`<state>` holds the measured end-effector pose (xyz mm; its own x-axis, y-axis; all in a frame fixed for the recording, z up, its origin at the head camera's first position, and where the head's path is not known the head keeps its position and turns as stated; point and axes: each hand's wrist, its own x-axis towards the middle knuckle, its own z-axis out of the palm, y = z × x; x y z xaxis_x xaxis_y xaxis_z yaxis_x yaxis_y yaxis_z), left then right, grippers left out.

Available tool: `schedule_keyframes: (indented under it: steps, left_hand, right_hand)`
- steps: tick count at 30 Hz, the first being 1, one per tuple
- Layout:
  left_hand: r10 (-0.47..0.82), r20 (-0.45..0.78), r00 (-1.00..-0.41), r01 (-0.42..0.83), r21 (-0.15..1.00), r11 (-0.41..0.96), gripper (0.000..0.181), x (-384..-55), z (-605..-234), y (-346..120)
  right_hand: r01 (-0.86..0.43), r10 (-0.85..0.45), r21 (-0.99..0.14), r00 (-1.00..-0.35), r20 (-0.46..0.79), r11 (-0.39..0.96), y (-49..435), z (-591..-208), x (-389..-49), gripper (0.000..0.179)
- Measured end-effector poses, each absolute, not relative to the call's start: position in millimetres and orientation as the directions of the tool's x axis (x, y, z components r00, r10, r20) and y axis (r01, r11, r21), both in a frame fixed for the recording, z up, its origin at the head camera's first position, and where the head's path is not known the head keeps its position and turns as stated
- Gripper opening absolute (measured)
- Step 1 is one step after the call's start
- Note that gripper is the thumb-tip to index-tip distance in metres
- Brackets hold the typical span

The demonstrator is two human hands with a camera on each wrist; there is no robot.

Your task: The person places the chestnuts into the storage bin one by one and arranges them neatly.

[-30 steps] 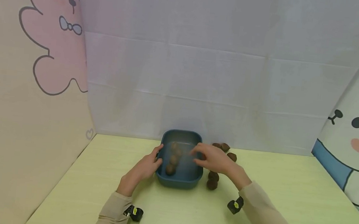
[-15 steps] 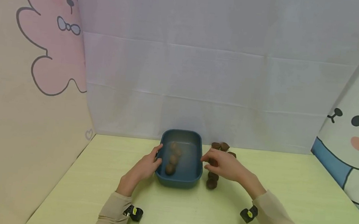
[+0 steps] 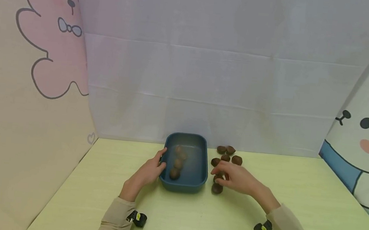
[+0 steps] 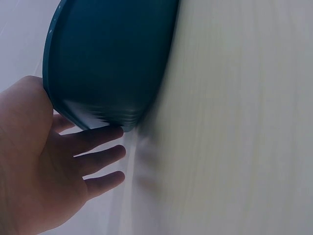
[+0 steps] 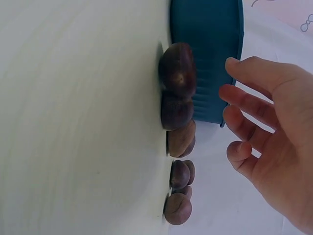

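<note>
My left hand (image 3: 148, 171) holds the left side of a dark blue plastic bin (image 3: 182, 189). In the left wrist view, the thumb side of the left hand (image 4: 54, 161) is at the rim while the fingers extend along the outside wall. Inside the bin lie several brown chestnuts (image 3: 174, 173). My right hand (image 3: 236, 177) hovers over chestnuts (image 3: 217, 188) to the right of the bin, fingers bent and spread. In the right wrist view, the right hand (image 5: 274, 117) has nothing between its fingers, and the nearest chestnut (image 5: 177, 71) sits apart from the fingertips.
More chestnuts (image 3: 237, 160) lie behind the right hand, toward the back edge of the pale yellow table (image 3: 187, 219). A white cloth (image 3: 188, 74) hangs behind the table, with cartoon-printed panels (image 3: 60, 51) at the sides.
My right hand has moved from over the bin rightward and toward the front, onto the chestnuts beside it. My left hand and the bin have stayed in place.
</note>
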<state>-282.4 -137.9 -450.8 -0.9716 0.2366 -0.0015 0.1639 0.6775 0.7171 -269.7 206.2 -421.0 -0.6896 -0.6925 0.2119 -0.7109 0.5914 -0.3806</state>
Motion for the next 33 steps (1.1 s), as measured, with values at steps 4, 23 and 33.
schedule_keyframes:
  steps: [4,23,33]
  left_hand:
    - [0.232,-0.004,-0.973,0.16,0.711,0.685,0.061,-282.0,-451.2,-138.2]
    - [0.229,0.0,-0.973,0.162,0.71,0.686,0.061,-282.8,-450.5,-138.6]
    - [0.232,0.01,-0.973,0.173,0.699,0.694,0.06,-282.4,-449.1,-138.0]
  right_hand:
    - [-0.707,-0.706,-0.39,-0.686,0.178,0.589,209.2,-426.6,-266.6,0.022]
    - [-0.766,-0.749,-0.162,-0.642,0.164,0.622,211.2,-438.6,-261.2,0.032]
    - [-0.769,-0.736,-0.192,-0.639,0.223,0.61,209.6,-420.4,-265.4,0.031]
